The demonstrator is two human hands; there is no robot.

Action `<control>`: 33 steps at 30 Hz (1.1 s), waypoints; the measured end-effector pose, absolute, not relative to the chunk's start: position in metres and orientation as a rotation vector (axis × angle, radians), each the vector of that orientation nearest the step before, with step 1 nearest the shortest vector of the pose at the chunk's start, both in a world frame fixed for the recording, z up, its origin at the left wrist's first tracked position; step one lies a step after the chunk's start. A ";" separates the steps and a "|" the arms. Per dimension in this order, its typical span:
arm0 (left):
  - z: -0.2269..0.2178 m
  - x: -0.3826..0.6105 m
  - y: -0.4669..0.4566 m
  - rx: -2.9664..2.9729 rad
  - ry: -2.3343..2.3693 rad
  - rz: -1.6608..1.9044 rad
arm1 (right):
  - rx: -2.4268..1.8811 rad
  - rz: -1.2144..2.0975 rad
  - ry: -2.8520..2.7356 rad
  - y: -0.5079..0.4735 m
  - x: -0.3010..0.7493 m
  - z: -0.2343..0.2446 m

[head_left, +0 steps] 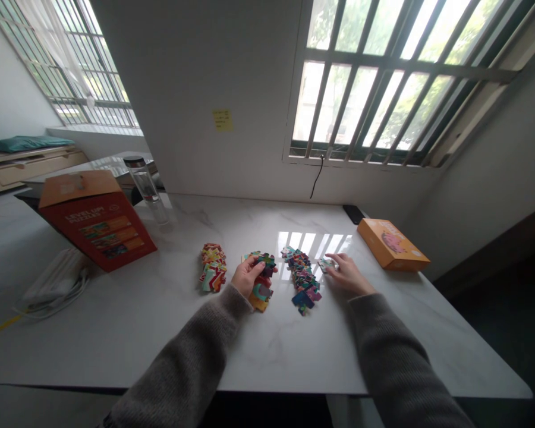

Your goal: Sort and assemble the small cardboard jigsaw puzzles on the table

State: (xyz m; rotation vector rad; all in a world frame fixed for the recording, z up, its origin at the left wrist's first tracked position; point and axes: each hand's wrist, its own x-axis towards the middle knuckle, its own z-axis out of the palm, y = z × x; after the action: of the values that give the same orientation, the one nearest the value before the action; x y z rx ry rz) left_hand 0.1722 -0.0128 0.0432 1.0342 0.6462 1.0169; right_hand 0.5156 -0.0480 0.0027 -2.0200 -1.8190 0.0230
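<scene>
left hand (249,276): curled, holding jigsaw pieces (262,260) | right hand (345,274): open, fingertips on one loose piece (325,265) | handling: likely light, stiff card; pinch by edges

Window daylight (383,77) (glare on the tabletop (294,356))

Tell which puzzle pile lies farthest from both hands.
The leftmost pile, left of the left hand; the middle pile lies under that hand, the long right pile beside the right hand.
</scene>
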 end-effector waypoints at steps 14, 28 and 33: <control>0.044 0.172 -0.013 0.916 0.631 0.971 | -1.782 -0.009 -1.903 -0.055 0.512 0.015; 0.039 0.173 -0.013 1.073 0.680 0.929 | -1.212 0.602 -1.524 -0.064 0.336 0.061; 0.039 0.174 -0.012 1.070 0.731 0.962 | -1.136 0.851 -1.272 -0.061 0.343 0.063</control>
State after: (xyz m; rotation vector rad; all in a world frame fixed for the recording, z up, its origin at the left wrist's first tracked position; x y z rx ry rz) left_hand 0.1735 -0.0120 0.0385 1.0702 0.7312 0.9622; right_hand 0.3432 -0.0605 0.0632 -1.1365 -1.2721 0.8508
